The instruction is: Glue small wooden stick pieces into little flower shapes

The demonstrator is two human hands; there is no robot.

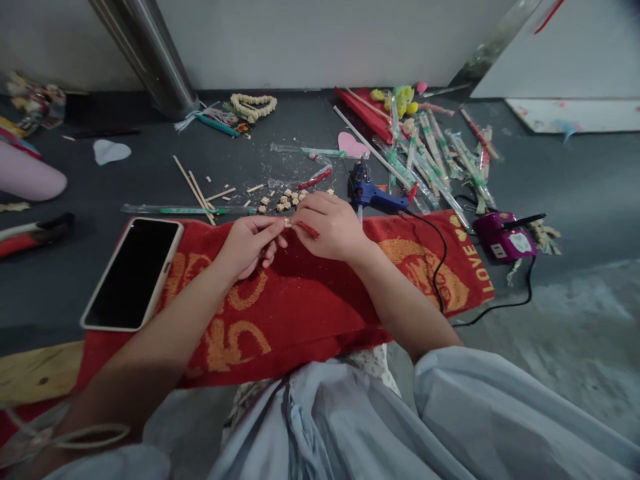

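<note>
My left hand [250, 247] is closed over the red towel, pinching a small pale wooden piece [287, 223] between thumb and forefinger. My right hand [330, 227] meets it from the right, with closed fingers around a thin red thing [306, 230] whose kind I cannot make out. The tips of both hands almost touch at the wooden piece. Just beyond them lies a heap of similar small wooden pieces [287, 200]. A blue hot glue gun [373, 192] rests beside my right hand, at the towel's far edge.
A phone [134, 275] lies on the red towel [310, 300] at left. Wrapped chopsticks [435, 153] are piled at the right, near a purple box [505, 239] and a black cord [520, 308]. Loose sticks [193, 187] and a heart-shaped wooden frame [253, 107] lie farther back. Pliers [37, 233] sit at far left.
</note>
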